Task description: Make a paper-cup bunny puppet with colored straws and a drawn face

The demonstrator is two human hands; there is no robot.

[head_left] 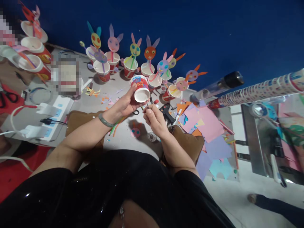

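Observation:
My left hand (127,103) is wrapped around a red printed paper cup (139,83), tilted so that its white round end (142,95) faces me. Pinched in my right hand (154,118) is a thin, dark pointed tool (147,103); its tip is at the lower edge of that white end. Whether it pierces the paper I cannot tell. Below the hands, a pink paper rabbit face (136,130) with blue eyes lies on the table. A black glue gun (167,113) rests just right of my right hand.
Several cups with paper rabbit heads (130,68) line the back by the blue wall. Coloured paper sheets (206,122) and a long stack of cups (258,88) are at right. A power strip (58,117) with plugs and cables lies at left, near scissors (8,96).

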